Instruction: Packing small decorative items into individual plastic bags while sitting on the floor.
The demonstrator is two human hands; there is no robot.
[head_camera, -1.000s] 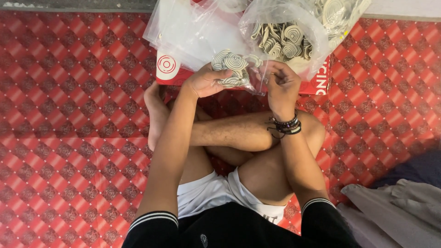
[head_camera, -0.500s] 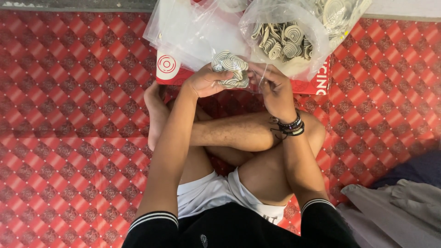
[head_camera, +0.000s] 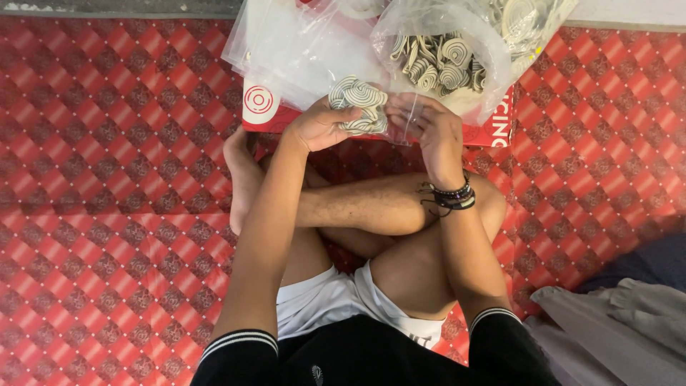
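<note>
A person sits cross-legged on a red patterned floor mat [head_camera: 107, 214], seen from above by a head-worn camera. Both forearms reach forward over the crossed legs.

The left hand [head_camera: 318, 129] is closed around a small bundle of flat coiled spirals [head_camera: 357, 104], grey and cream, gripping it from the left side. The right hand [head_camera: 429, 129] meets the bundle from the right, its fingers pinched on the thin clear plastic that wraps it. The two hands hold the bundle between them, just above the knees and against the near edge of a red flat box [head_camera: 261, 107] lying on the mat. The grip looks suited to steadying the coils while the plastic is handled.

Beyond the hands, near the far edge of the mat, sits a large clear plastic bag [head_camera: 457, 64] holding many more of the same coils. Loose clear plastic sheets [head_camera: 286, 43] are piled to its left, over the red box. The right wrist wears dark beaded bracelets [head_camera: 450, 196]. Grey cloth [head_camera: 614, 329] lies at the mat's lower right corner.

Compared with a second ago, the bundle sits more tightly gathered and centred between the hands, and the right hand has shifted inward from the large bag toward the bundle.
</note>
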